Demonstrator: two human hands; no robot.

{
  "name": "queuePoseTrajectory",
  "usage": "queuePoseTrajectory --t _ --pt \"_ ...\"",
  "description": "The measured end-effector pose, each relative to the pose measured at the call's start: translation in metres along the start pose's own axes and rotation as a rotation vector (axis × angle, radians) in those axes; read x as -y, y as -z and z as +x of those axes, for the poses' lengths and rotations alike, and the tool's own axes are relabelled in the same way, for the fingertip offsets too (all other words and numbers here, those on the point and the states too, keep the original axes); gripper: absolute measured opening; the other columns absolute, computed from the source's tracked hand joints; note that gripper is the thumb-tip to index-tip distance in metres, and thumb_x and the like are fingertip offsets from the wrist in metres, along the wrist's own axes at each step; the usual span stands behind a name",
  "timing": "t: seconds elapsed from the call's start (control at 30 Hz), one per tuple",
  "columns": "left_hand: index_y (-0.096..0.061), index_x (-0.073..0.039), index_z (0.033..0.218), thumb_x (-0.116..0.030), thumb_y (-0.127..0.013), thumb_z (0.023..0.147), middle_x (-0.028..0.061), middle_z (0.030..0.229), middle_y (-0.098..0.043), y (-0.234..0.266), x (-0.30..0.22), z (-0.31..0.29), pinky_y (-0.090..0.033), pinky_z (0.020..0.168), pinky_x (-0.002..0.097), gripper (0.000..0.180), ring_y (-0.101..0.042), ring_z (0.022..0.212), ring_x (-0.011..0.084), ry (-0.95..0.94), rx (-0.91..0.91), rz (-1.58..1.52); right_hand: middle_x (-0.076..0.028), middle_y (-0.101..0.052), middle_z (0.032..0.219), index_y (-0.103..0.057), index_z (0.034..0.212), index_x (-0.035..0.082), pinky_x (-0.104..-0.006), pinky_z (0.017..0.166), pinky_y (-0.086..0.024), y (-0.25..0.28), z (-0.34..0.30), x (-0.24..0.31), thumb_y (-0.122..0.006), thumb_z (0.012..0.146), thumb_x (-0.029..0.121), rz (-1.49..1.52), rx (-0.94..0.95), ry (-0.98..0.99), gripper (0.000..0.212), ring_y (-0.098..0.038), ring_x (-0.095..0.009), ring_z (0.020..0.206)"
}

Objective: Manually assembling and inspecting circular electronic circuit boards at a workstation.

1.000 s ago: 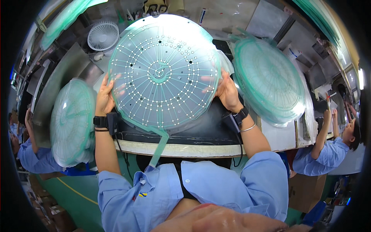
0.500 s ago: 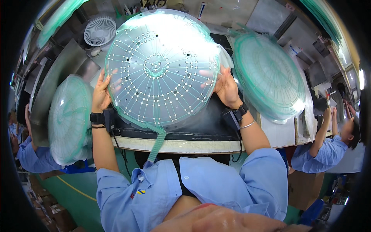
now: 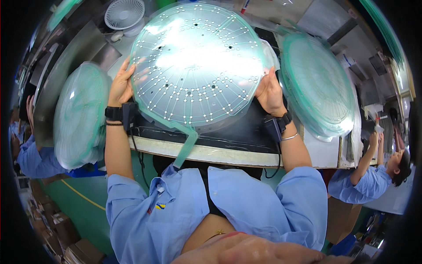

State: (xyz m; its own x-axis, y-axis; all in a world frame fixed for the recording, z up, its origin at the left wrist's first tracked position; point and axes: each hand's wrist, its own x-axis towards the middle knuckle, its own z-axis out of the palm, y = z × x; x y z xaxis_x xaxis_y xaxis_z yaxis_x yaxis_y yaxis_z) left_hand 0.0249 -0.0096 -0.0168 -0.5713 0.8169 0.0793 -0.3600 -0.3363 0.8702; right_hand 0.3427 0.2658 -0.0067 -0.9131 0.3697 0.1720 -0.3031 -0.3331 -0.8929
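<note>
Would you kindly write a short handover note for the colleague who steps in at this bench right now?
Left hand: grips the left edge of the round translucent circuit sheet.
Right hand: grips the sheet's right edge.
The sheet is raised above the black work mat, tilted toward the face; its green ribbon tail hangs over the bench edge.
One stack of like sheets lies at the left, another stack at the right. A white fan stands behind.
Done: one sheet is picked up and in hand.
Left: it has not been set down on either stack.
</note>
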Motion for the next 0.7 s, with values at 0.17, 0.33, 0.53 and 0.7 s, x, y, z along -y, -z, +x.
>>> queuePoseTrajectory --t 0.17,0.33,0.53,0.7 --pt "-0.026 -0.008 0.138 -0.008 -0.037 0.095 0.0170 0.134 -0.040 -0.002 -0.001 0.000 -0.052 0.084 0.0348 0.044 -0.055 0.108 0.0278 0.037 0.038 0.016 -0.016 -0.055 0.113 -0.035 0.128 -0.001 -0.0331 0.057 -0.057 -0.004 -0.001 -0.006 -0.033 0.097 0.037 0.011 -0.068 -0.067 0.050 -0.062 -0.028 0.093" --pt "-0.024 -0.005 0.137 -0.007 -0.036 0.095 0.0193 0.132 -0.041 0.005 -0.003 0.002 -0.054 0.083 0.0376 0.043 -0.056 0.107 0.0304 0.028 0.002 0.013 -0.014 -0.059 0.103 -0.039 0.119 -0.004 -0.0314 0.056 -0.058 -0.004 0.003 -0.008 -0.048 0.092 0.014 -0.109 -0.089 -0.171 0.034 -0.065 -0.019 0.081" --pt "-0.033 -0.002 0.132 -0.006 -0.042 0.094 0.0143 0.122 -0.050 0.001 -0.002 -0.002 -0.048 0.090 0.0345 0.039 -0.054 0.107 0.0208 -0.015 -0.014 0.003 -0.009 -0.061 0.098 -0.048 0.109 -0.002 -0.0280 0.061 -0.054 -0.007 0.006 -0.018 -0.052 0.090 0.012 -0.122 -0.232 -0.085 0.023 -0.063 -0.015 0.083" --pt "-0.039 -0.001 0.126 -0.013 -0.047 0.093 0.0117 0.120 -0.051 -0.002 0.003 0.001 -0.046 0.091 0.0351 0.036 -0.052 0.109 0.0183 -0.023 0.002 0.018 -0.012 -0.055 0.117 -0.036 0.130 0.002 -0.0326 0.077 -0.055 -0.009 0.006 -0.013 -0.046 0.092 0.007 -0.095 -0.200 -0.108 0.040 -0.061 -0.019 0.093"
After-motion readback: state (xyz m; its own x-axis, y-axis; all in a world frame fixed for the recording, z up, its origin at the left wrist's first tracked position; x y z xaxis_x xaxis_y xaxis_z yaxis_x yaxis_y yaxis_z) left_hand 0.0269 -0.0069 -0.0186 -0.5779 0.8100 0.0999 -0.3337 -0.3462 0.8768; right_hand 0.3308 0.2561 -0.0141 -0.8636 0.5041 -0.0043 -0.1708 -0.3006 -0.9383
